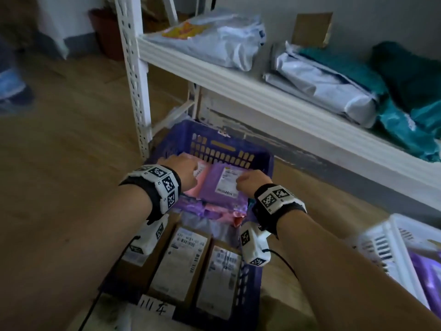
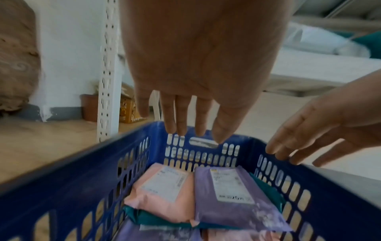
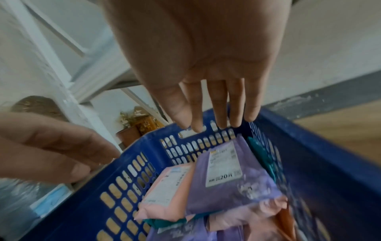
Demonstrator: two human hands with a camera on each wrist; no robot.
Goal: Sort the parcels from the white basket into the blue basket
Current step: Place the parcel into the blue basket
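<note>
The blue basket (image 1: 222, 139) stands on the floor under a shelf. At its far end a pink parcel (image 1: 202, 185) and a purple parcel (image 1: 222, 187) lie side by side, labels up, on a teal one (image 2: 148, 216). My left hand (image 1: 181, 170) hovers over the pink parcel (image 2: 164, 190) with straight fingers and holds nothing. My right hand (image 1: 253, 182) hovers over the purple parcel (image 3: 226, 179), also empty. In the wrist views the left hand (image 2: 185, 127) and right hand (image 3: 214, 120) are both clear of the parcels. The white basket (image 1: 396, 240) sits at the lower right with a purple parcel (image 1: 427, 278) in it.
Cardboard boxes (image 1: 181, 263) with labels fill the near part of the blue basket. A white metal shelf (image 1: 262, 91) runs above and behind it, loaded with white and teal mailer bags. Its upright post (image 1: 136, 80) stands just left of the basket. The floor is wooden.
</note>
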